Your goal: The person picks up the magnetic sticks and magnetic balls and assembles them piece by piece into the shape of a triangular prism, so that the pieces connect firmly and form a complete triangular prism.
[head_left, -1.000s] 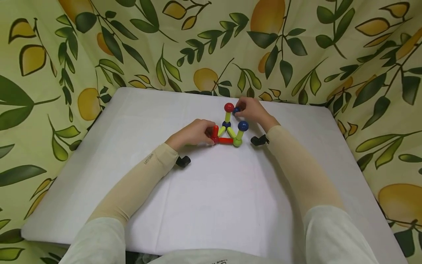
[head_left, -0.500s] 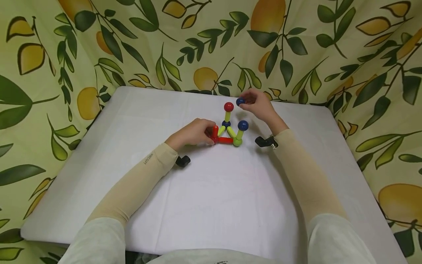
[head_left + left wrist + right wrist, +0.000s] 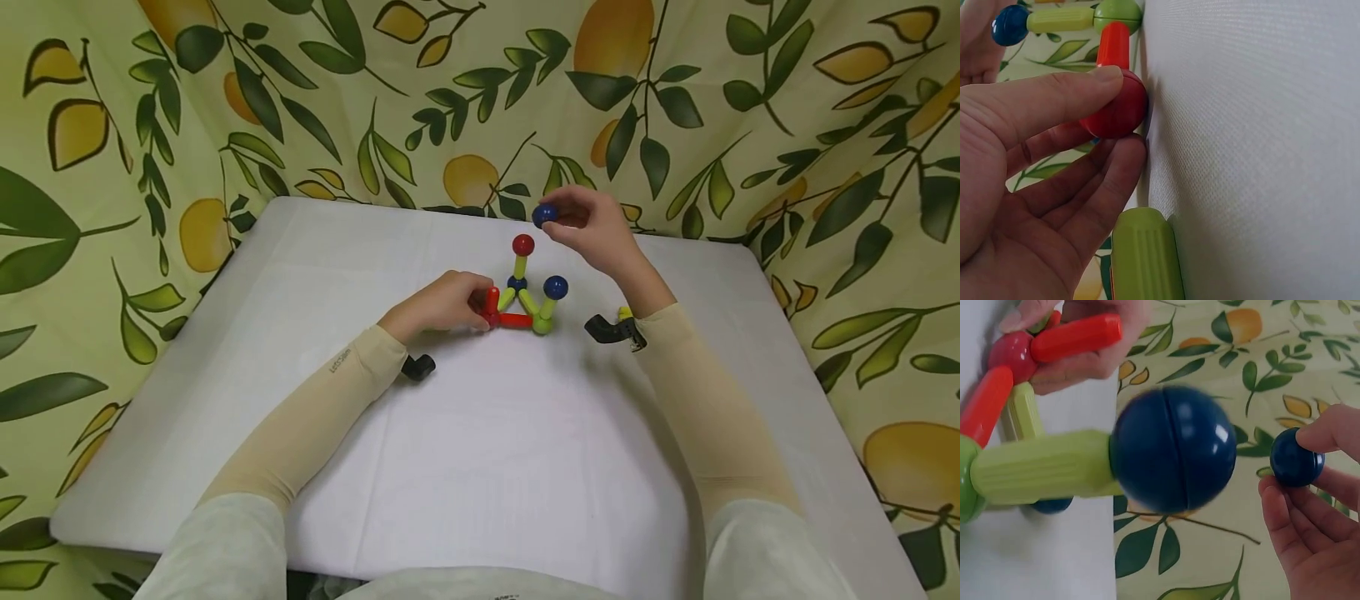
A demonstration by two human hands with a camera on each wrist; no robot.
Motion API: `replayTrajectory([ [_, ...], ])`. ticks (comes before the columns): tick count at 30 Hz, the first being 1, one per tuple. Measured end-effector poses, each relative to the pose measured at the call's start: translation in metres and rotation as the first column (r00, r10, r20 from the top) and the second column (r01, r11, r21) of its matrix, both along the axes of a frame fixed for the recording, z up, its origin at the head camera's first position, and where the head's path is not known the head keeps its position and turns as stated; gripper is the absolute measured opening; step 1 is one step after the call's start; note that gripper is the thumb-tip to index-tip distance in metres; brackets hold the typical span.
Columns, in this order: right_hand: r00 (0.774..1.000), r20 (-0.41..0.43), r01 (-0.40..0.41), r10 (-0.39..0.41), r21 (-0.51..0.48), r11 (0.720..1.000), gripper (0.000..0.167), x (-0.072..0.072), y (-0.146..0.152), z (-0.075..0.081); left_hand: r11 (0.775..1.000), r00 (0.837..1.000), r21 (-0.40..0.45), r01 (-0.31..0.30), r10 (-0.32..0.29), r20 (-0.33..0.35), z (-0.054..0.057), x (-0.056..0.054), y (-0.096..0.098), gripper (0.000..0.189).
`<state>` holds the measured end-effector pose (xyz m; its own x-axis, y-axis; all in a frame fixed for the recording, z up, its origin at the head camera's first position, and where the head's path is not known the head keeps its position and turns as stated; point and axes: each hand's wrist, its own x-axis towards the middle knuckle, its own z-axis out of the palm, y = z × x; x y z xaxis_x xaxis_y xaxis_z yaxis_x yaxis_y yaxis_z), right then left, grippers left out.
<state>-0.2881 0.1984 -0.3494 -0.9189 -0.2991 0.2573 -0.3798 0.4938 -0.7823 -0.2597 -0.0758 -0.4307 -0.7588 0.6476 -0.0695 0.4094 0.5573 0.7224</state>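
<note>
My left hand (image 3: pixel 442 307) pinches the red ball (image 3: pixel 1121 107) at one corner of a ball-and-stick building set frame. From that corner stands a red stick (image 3: pixel 492 298); another red stick (image 3: pixel 517 320) runs to a light green ball (image 3: pixel 542 325). Above the green ball, a green stick bears a blue ball (image 3: pixel 556 287). The back corner has a blue ball with an upright green stick (image 3: pixel 520 267) topped by a red ball (image 3: pixel 523 244). My right hand (image 3: pixel 596 229) pinches a loose blue ball (image 3: pixel 1296 457) in the air, behind and right of the frame, apart from it.
A loose green stick (image 3: pixel 1146 253) lies beside my left hand. Black wrist mounts (image 3: pixel 611 330) jut from both forearms. Something small and yellow (image 3: pixel 625 313) shows by the right wrist. A patterned curtain (image 3: pixel 465 100) hangs behind the white table (image 3: pixel 480 467).
My right hand has lifted the blue ball up and away from the red-topped stick, toward the table's far side. The left hand and the frame have stayed in place.
</note>
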Motion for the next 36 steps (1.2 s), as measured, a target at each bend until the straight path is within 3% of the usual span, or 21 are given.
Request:
replayTrajectory([
  [9,0.988,-0.117,-0.094,0.102,0.068,0.993,0.032,0.026,-0.019,0.013,1.0,1.0,0.016,0.0,0.0,-0.002,0.001,-0.001,-0.004,0.031],
  [16,0.967,-0.143,-0.18,0.209,0.193,0.965,0.032,0.036,-0.033,0.014,1.0,1.0,0.001,-0.005,0.005,-0.002,0.003,-0.004,-0.005,0.038],
  [23,0.948,-0.089,-0.265,0.307,0.315,0.911,0.029,0.04,-0.047,0.004,1.0,1.0,0.01,0.013,-0.013,-0.003,0.004,-0.005,-0.004,0.034],
  [36,0.949,0.021,-0.295,0.313,0.404,0.866,0.027,0.039,-0.053,-0.009,1.0,1.0,-0.001,-0.004,0.004,-0.026,0.003,-0.002,-0.002,0.035],
])
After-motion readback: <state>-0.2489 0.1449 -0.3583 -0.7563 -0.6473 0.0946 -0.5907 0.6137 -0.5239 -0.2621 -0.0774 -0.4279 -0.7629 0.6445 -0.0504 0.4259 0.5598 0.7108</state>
